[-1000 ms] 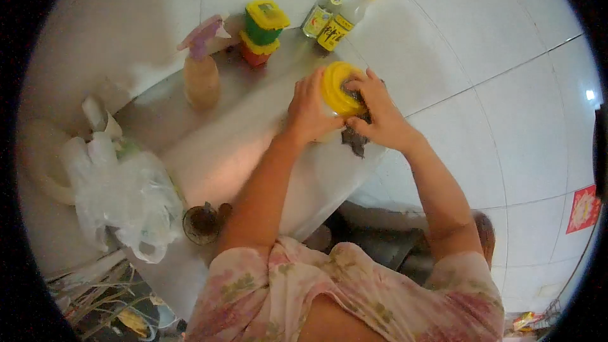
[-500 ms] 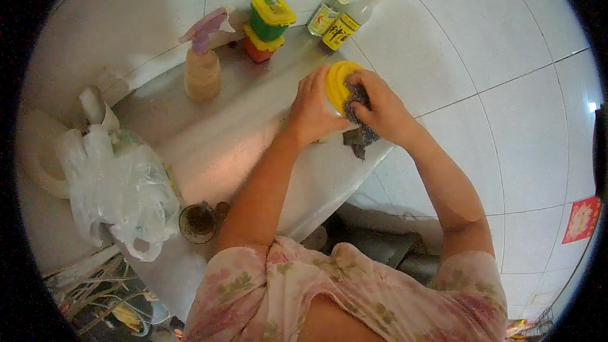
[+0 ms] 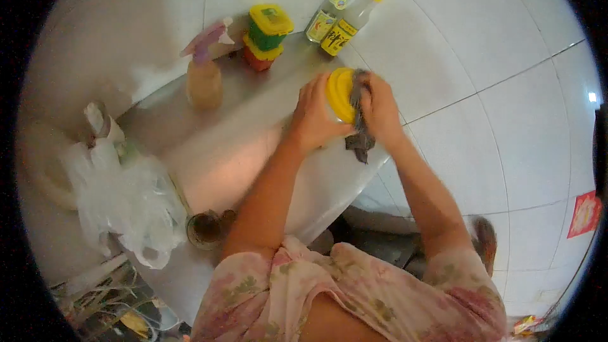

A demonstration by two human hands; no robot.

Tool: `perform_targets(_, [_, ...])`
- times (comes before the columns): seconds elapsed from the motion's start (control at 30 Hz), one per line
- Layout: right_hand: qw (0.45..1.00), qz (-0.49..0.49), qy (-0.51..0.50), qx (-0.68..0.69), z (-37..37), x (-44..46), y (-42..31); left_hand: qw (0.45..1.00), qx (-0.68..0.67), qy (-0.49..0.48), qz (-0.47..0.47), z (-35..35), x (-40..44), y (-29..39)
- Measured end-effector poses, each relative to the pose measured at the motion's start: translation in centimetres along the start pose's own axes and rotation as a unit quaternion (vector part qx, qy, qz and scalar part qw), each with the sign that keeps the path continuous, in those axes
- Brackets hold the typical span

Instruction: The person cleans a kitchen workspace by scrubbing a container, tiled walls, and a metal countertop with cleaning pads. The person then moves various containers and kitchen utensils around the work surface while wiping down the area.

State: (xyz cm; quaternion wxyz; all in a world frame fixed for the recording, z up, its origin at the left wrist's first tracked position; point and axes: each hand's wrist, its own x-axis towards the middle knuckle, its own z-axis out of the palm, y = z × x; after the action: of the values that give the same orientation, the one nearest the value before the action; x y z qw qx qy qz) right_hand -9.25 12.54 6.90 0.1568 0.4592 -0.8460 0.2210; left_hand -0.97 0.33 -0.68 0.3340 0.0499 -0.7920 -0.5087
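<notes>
My left hand is wrapped round a jar with a yellow lid, tilted over the metal counter. Its body is mostly hidden by my fingers. My right hand presses a dark grey cloth against the lid's right side. A loose end of the cloth hangs below, near the counter's edge. Both hands are closed, and the right one is slightly blurred.
On the metal counter stand a spray bottle, two stacked lidded tubs and two glass bottles. A white plastic bag and a glass cup are at the left. White tiles line the wall.
My right hand has shifted the cloth from the top face of the lid toward its right side. The lid now faces a little more to the right. The whole view has moved slightly.
</notes>
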Motion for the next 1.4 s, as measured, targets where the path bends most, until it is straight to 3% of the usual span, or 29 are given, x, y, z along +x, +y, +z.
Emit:
perform_targets(0.13, [0.984, -0.122, 0.039, -0.127, 0.7, 0.2, -5.4, 0.996, 0.050, -0.002, 0.069, 0.9, 0.2, -1.5])
perform_targets(0.17, [0.987, -0.114, 0.009, -0.115, 1.7, 1.8, -4.4, 0.996, 0.047, -0.009, 0.080, 0.8, 0.2, -1.5])
perform_targets(0.27, [0.991, -0.059, -0.114, -0.031, 0.8, 4.5, -1.1, 1.000, 0.000, -0.003, -0.027, -0.1, -0.1, 1.1])
perform_targets(0.37, [0.997, 0.070, -0.020, 0.002, -0.1, -0.1, 1.0, 1.000, 0.000, -0.016, -0.019, -0.3, 0.1, 1.0])
perform_targets(0.47, [0.980, -0.029, 0.049, -0.189, 0.1, -2.0, -4.8, 0.997, 0.052, 0.017, 0.045, 1.1, 0.2, -1.5])
perform_targets(0.5, [0.979, -0.045, 0.042, -0.196, 0.1, -1.0, -4.7, 0.999, 0.035, 0.004, 0.021, 0.9, 0.1, -1.3])
perform_targets(0.6, [0.989, 0.011, -0.119, -0.085, -0.7, 3.3, -1.5, 0.999, -0.001, -0.013, -0.029, 0.7, 0.1, 0.5])
perform_targets(0.63, [0.978, 0.072, -0.185, -0.061, -0.8, 4.2, 0.9, 0.999, 0.003, -0.008, -0.032, 0.7, 0.0, 1.1])
perform_targets(0.73, [0.998, 0.060, -0.009, -0.009, 0.0, -1.2, 2.6, 0.999, 0.010, -0.002, -0.037, 0.5, 0.5, 1.7])
perform_targets(0.87, [0.995, 0.044, 0.089, -0.018, 0.0, -3.2, -1.1, 0.999, 0.034, -0.010, -0.024, 0.8, 0.1, 0.3])
perform_targets(1.0, [0.949, 0.189, 0.196, 0.157, 1.6, -7.9, -2.2, 0.998, 0.038, -0.046, -0.008, 0.0, 1.3, 0.4])
perform_targets(1.1, [0.960, 0.146, 0.122, 0.207, 4.4, -12.7, -3.2, 0.996, 0.067, -0.015, 0.062, 0.5, 1.9, -2.1])
perform_targets(1.2, [0.996, 0.001, 0.065, 0.060, 2.8, -12.4, 0.7, 0.999, 0.013, -0.050, 0.011, -0.2, 2.1, -1.9])
perform_targets(1.23, [0.997, 0.066, 0.032, 0.026, 2.0, -11.0, 2.3, 0.999, -0.002, -0.053, 0.008, -0.3, 1.9, -2.0])
perform_targets(1.33, [0.986, 0.121, 0.019, -0.116, 3.1, -8.9, 5.3, 0.998, -0.024, -0.060, 0.008, -0.1, 2.3, -2.8])
perform_targets(1.4, [0.988, 0.134, -0.033, -0.070, 6.5, -10.0, 8.6, 0.996, -0.007, -0.085, 0.003, 0.1, 2.6, -3.3])
